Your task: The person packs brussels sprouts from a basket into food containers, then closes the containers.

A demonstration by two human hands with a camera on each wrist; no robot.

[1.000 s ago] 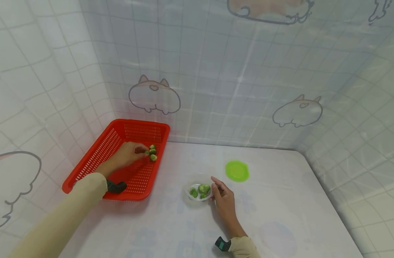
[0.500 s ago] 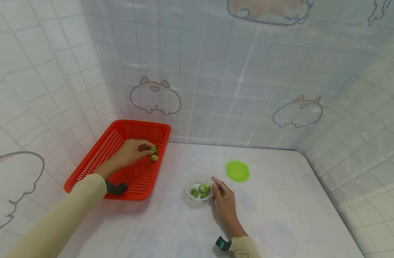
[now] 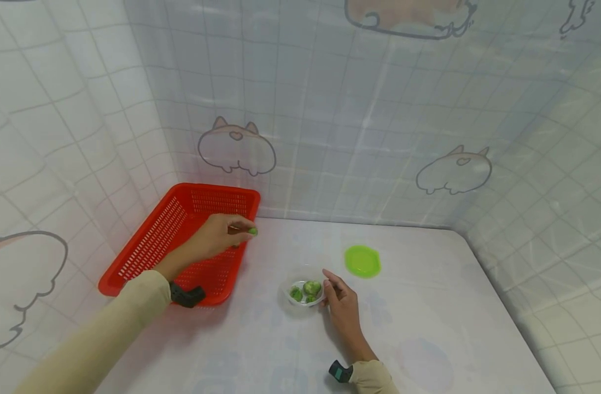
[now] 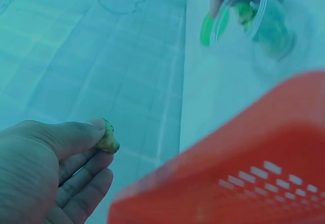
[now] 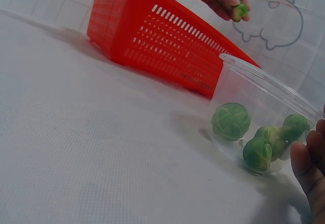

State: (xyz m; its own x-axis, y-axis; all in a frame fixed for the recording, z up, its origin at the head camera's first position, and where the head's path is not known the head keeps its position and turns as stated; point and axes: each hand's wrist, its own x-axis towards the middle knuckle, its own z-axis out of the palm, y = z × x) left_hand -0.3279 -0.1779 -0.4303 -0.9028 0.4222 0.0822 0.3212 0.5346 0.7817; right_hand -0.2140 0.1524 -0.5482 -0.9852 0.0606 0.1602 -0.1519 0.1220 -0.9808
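Now our left hand [image 3: 216, 235] pinches one Brussels sprout [image 3: 253, 231] between thumb and fingertip, other fingers loosely bent, above the right rim of the red basket [image 3: 216, 187]; it looks freed, though not yet with the sprouts [image 5: 231, 121] in the clear cup [image 5: 249, 92]. Half a second ago we see that hand farther inside the basket; our right hand [image 3: 342, 306] stays put, fingers lightly curled at the cup's side.

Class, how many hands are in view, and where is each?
2. The left hand is over the red basket, pinching a green sprout; the right hand holds the clear tub. No others show.
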